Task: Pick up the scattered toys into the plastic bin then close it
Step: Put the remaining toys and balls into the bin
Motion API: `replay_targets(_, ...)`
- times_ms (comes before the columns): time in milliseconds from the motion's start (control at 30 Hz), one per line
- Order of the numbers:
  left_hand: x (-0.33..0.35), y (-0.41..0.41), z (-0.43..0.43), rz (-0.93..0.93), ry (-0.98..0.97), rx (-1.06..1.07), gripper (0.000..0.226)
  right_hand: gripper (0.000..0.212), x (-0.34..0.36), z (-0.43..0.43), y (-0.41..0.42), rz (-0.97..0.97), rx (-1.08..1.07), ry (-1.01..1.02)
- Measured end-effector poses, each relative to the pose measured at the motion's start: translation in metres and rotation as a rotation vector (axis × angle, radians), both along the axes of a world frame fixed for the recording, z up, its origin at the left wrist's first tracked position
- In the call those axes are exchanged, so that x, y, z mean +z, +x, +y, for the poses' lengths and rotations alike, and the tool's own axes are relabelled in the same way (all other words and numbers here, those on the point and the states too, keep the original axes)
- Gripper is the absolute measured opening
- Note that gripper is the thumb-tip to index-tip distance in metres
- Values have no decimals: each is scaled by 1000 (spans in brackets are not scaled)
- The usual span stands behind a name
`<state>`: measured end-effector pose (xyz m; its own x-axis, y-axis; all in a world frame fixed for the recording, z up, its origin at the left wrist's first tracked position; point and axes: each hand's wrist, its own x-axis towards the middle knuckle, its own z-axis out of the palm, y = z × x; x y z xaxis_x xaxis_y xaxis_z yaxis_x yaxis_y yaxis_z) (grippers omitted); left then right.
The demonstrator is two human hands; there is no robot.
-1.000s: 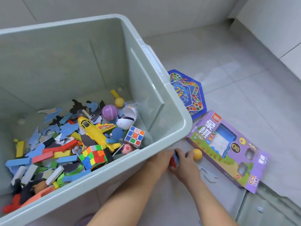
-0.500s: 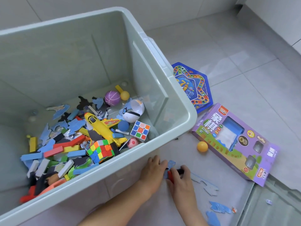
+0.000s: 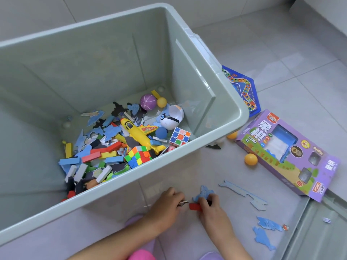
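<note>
The plastic bin (image 3: 221, 94), pale grey-green and open at the top, stands on the tiled floor (image 3: 309, 76) and fills the left and middle of the view. Toys cover the near right part of its bottom: a yellow plane (image 3: 139, 135), two puzzle cubes (image 3: 179, 136), a purple ball (image 3: 148, 101), a white and blue ball (image 3: 171, 118), a small yellow ball (image 3: 161, 102), and a heap of red, blue, yellow and white blocks (image 3: 97, 156) mixed with flat blue puzzle pieces.

Just in front of the bin's near wall, both hands are down at the floor, close together. The left hand (image 3: 167, 203) is curled, its fingers pinched together on a small dark and white piece (image 3: 183, 202). The right hand (image 3: 210, 207) is closed on a red block (image 3: 194, 206) and a flat blue piece (image 3: 203, 193) that sticks up past its fingers.

More toys lie scattered on the floor to the right. A long pale blue piece (image 3: 242, 193) lies just right of the hands, and two more blue pieces (image 3: 268, 223) lie nearer, at the right. An orange ball (image 3: 251, 159) sits beside a purple toy box (image 3: 287, 152), which lies flat on the floor. A second orange ball (image 3: 232, 135) shows partly behind the bin's right corner. A blue game board (image 3: 244, 87) lies farther off, partly hidden by the bin's rim. At the near right edge a grey-green panel (image 3: 319, 231) lies flat, under a corner of the toy box.
</note>
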<state>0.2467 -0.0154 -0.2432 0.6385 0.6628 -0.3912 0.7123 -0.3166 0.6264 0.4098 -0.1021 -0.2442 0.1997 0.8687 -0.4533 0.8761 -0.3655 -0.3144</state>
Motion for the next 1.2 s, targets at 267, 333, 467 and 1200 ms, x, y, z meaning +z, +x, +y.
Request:
replay_targets(267,46,-45,-4,-121,-109,240,13,28,8,5,-7,67,-216,-19)
replay_targets(333,70,-45,-5,-159,-145,246,13,25,18,4,-10,91,-247,69)
replay_targets(467,150,-38,-6,-343,-146,247,22,39,76,4,-31,267,-212,352)
replay_targets(1200,249,-15,47,-763,480,229,22,26,214,125,72,217,-474,1081)
